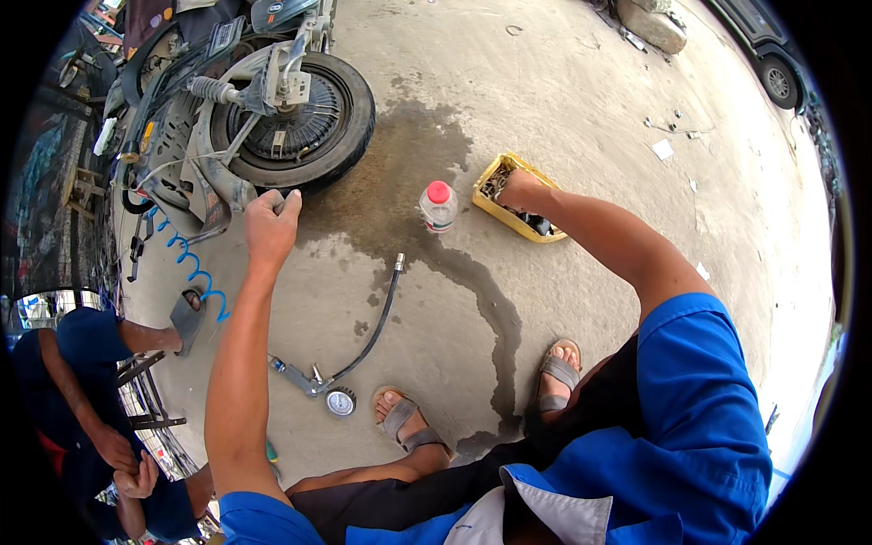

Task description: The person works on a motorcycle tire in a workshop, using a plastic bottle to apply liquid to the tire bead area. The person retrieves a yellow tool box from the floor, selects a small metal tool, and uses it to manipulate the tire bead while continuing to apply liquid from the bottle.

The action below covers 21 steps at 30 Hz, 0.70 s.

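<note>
My left hand [272,221] is closed beside the lower edge of the black tyre [356,138], close to the end of a grey metal arm of the scooter. Whatever its curled fingers hold, if anything, is hidden. Over on the right, my right hand [525,189] reaches down into a yellow plastic box [490,203] of small metal parts and a dark item. Its fingertips are out of sight among the contents. Between my hands stands a clear plastic bottle [439,214] with a red cap.
A tyre inflator with a round gauge [341,401] and black hose lies before my feet. The scooter [263,91] lies on its side at upper left, near a coiled blue air hose [195,270]. A seated person's hands [127,463] show lower left. Wet patches mark the concrete.
</note>
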{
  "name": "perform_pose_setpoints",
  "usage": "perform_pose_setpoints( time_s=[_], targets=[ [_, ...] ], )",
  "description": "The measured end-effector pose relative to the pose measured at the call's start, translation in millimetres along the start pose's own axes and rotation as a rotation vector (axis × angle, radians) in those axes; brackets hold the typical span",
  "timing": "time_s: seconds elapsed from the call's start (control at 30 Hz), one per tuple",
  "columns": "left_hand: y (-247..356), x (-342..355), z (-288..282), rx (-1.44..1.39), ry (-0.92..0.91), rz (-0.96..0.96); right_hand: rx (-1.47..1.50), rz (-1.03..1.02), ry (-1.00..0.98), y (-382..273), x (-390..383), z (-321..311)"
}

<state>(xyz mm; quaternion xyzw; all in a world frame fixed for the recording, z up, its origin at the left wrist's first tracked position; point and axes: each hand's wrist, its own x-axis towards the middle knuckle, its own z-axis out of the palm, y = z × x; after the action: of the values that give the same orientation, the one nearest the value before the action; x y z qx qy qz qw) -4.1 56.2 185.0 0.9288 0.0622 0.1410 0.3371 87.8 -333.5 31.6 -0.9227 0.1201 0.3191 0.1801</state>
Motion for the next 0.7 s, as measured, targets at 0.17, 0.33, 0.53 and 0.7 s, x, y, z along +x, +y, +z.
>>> perform_pose_setpoints(
  time_s=[0.17, 0.33, 0.53, 0.7],
  targets=[
    [2, 2, 3, 0.004, -0.007, 0.023, 0.195, 0.021, -0.111, 2, -1, -3],
    [7, 6, 9, -0.021, -0.079, 0.033, 0.6, 0.086, -0.41, 17, -10, -33],
    [14, 8, 19, -0.007, -0.097, 0.085, 0.684, -0.04, -0.618, 54, -14, -56],
    [30, 9, 21, -0.007, -0.109, 0.124, 0.773, -0.146, -0.559, 64, -33, -74]
  ],
)
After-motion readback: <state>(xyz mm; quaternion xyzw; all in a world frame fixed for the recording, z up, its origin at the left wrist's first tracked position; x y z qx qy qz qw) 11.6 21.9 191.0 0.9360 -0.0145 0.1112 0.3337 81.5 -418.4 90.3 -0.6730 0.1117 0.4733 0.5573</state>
